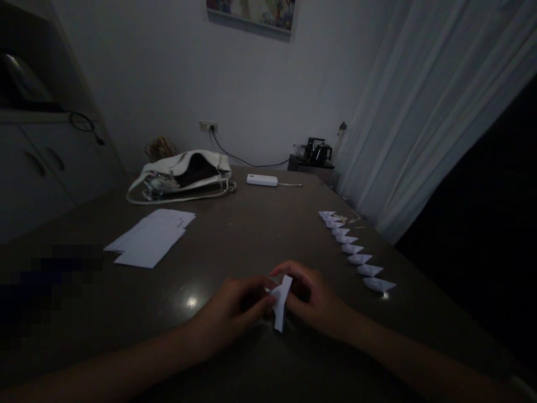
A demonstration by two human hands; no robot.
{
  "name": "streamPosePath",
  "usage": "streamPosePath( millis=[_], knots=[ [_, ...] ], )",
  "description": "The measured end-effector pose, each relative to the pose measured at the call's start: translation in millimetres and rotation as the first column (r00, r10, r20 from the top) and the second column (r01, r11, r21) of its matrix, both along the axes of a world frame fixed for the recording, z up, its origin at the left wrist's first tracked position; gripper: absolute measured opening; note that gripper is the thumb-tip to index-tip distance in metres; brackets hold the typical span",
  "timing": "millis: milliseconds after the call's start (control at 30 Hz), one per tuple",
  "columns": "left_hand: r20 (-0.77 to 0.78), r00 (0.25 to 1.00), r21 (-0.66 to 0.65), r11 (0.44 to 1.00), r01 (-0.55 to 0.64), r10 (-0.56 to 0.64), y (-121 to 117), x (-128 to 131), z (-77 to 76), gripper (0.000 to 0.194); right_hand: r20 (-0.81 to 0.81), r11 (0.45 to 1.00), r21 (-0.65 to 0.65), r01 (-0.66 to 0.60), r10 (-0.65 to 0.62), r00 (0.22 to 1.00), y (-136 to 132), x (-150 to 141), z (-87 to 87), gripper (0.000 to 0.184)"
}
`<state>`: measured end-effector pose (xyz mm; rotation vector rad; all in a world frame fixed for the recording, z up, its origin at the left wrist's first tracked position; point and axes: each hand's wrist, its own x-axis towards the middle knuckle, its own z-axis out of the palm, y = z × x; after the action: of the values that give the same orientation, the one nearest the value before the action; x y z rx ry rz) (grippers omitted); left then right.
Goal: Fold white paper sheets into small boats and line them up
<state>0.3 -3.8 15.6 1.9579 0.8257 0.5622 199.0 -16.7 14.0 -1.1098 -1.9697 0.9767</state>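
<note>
A small piece of folded white paper (282, 302) is held between my two hands, close to the front of the dark table. My left hand (237, 308) pinches its left side with thumb and fingers. From the right, my right hand (312, 296) grips the same paper, index finger bent over the top and thumb behind the fold. The fingertips behind the paper are partly hidden. Off to the right stands a row of several folded paper boats (352, 249), running away from me along the table edge.
Loose white sheets (153, 238) lie stacked on the left. Behind them sits a white handbag (184, 173). A white power bank (262, 179) with a short cable rests at the back of the table (251, 224). A black kettle (322, 153) stands beyond, beside a sheer curtain (390, 112).
</note>
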Motion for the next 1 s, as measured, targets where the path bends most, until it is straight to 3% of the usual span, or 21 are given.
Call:
streamPosePath(
  millis=[200,400,700,1000],
  knots=[
    [-0.015,0.997,0.035,0.997,-0.070,0.070,2.2,0.0,-0.4,0.028,-0.182,0.990,-0.139,0.035,-0.060,0.982,5.3,0.2,-1.9,0.026],
    [-0.030,0.993,0.082,0.991,-0.110,0.112,1.2,0.5,-0.5,0.029,-0.222,0.980,-0.199,-0.018,-0.027,0.975,6.1,1.6,-4.3,0.029],
    [-0.080,0.992,0.216,0.973,-0.080,0.100,-0.2,-3.1,-6.9,0.027,-0.230,0.963,-0.266,-0.045,-0.018,0.973,6.8,1.0,-4.6,0.035],
    [-0.101,0.995,0.379,0.925,0.029,0.011,-7.1,-5.1,-8.8,0.021,-0.178,0.946,-0.304,-0.115,0.062,0.982,4.6,-0.4,0.4,0.041]
  ],
)
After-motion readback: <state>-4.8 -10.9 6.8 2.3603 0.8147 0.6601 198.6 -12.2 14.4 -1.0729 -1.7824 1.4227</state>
